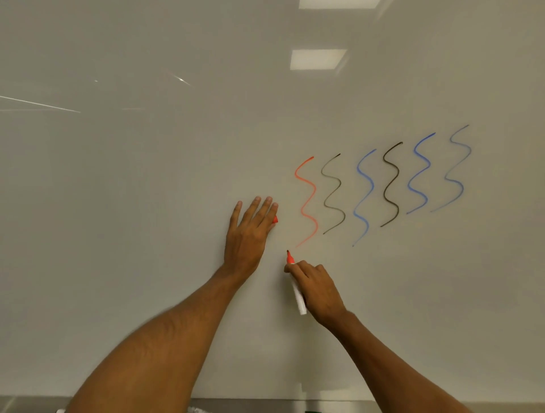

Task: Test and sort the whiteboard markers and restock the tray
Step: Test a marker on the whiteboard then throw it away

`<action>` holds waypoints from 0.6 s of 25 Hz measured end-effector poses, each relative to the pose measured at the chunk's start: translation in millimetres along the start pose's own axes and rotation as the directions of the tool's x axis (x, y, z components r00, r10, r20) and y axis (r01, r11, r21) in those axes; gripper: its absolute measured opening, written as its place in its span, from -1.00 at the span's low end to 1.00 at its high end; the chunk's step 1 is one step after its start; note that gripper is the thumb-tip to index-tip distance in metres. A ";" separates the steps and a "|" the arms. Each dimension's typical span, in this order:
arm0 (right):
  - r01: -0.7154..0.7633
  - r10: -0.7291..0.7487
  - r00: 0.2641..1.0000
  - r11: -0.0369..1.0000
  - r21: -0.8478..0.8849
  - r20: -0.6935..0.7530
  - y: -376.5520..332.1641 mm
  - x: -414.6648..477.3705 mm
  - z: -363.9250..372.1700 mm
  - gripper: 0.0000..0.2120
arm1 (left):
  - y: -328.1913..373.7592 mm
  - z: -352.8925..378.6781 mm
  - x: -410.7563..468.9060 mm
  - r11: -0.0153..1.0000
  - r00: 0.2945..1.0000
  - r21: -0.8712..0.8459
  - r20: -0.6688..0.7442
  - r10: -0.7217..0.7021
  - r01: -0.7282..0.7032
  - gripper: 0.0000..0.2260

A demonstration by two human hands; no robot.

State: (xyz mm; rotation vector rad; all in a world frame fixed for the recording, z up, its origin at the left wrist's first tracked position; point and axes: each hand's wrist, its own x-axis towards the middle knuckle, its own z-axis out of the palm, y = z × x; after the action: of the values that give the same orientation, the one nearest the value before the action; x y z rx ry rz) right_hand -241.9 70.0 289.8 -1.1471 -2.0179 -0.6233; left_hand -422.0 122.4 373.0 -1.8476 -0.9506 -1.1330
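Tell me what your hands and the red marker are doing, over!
Left hand flat on whiteboard, red cap under its fingers. Right hand grips red marker, tip just below red squiggle. Nothing in the way.

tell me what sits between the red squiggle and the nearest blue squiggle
In the head view, one faint black squiggle stands between the red squiggle and the blue squiggle.

One whiteboard (pixel 147 177) carries six wavy test lines: one red line (pixel 301 210), two black lines (pixel 324 203) (pixel 398 174) and three blue lines (pixel 373 187) (pixel 408 185) (pixel 469 151). Two hands show, the left hand (pixel 250 233) and the right hand (pixel 320 290), with one uncapped red marker (pixel 297 293) and one red cap (pixel 275 219). Two ceiling light reflections (pixel 317 59) (pixel 339 3) show on the board.
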 end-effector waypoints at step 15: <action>-0.284 0.186 0.877 0.945 0.164 0.443 -49.0 -96.0 56.5 -0.87 | 23.3 -11.0 -233.8 0.970 0.852 -0.112 0.505 -0.134 0.218 -0.60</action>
State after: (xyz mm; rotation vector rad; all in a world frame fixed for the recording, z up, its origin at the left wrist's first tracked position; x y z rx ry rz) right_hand -271.4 35.6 176.9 -1.4524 -2.1809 -0.0120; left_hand -482.9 55.2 156.0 -2.2871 -1.3741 -0.8698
